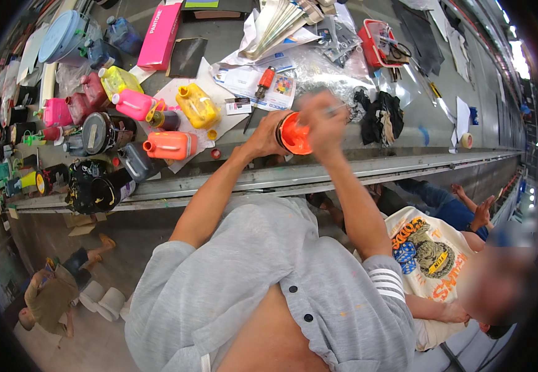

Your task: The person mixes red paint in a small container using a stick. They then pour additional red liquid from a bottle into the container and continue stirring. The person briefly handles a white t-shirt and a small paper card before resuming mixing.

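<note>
My left hand [267,134] is closed around the side of a round container [293,138] filled with bright orange paint or ink, at the table's front edge. Above its right side is my right hand [325,124], motion-blurred, with a thin grey tool [334,110] in it that I cannot make out clearly. Just beyond lie a red-and-black handled tool [264,83] on printed papers and a small white card [238,106]. To the left stand a yellow jug [198,108] and an orange jug [173,146]; to the right is a crumpled black cloth [380,118].
Several paint jugs [117,84], buckets [98,133], a pink box [159,37] and a red basket [377,43] crowd the table. A metal rail [232,186] runs along its front. A co-worker in a printed shirt [430,260] is close at my right; another person [52,297] is lower left.
</note>
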Action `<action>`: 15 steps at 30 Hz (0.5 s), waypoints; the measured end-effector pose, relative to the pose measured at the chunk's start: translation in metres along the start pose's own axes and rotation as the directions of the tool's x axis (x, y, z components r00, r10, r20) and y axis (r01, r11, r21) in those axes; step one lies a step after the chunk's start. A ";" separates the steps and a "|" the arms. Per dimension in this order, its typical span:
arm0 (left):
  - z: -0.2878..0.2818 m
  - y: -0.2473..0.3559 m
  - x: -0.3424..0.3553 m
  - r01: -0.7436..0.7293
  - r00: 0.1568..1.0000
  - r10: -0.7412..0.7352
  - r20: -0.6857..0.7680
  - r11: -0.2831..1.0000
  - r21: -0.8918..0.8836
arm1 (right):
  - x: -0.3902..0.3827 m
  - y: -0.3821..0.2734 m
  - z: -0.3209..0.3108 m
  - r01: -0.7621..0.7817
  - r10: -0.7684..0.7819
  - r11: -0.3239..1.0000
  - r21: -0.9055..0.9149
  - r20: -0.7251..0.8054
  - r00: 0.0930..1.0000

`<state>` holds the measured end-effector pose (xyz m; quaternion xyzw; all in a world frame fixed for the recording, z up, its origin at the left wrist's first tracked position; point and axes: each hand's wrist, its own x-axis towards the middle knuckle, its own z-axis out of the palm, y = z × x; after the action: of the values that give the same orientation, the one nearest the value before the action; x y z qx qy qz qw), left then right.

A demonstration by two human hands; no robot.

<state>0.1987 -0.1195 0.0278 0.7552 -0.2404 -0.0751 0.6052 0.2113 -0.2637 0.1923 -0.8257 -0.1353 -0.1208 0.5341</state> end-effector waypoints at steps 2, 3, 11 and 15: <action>-0.004 0.005 0.001 -0.023 0.999 0.026 -0.023 0.993 0.113 | -0.014 0.000 0.006 -0.040 0.003 0.986 0.163 0.223 0.975; -0.003 0.007 -0.005 -0.015 0.998 0.025 -0.054 0.986 0.168 | -0.002 0.002 -0.010 -0.276 0.231 0.893 0.354 0.164 0.959; -0.033 -0.003 0.025 -0.116 0.927 0.093 0.364 0.992 0.041 | 0.009 0.022 0.007 0.024 -0.164 0.949 0.314 0.426 0.890; -0.044 0.010 0.031 0.004 0.944 -0.007 0.329 1.000 0.009 | 0.028 0.010 -0.067 -0.466 0.115 0.561 0.684 0.494 0.862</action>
<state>0.2411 -0.0964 0.0541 0.7352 -0.3362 -0.2009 0.5532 0.2371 -0.3263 0.2206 -0.5242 -0.1373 0.2115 0.8134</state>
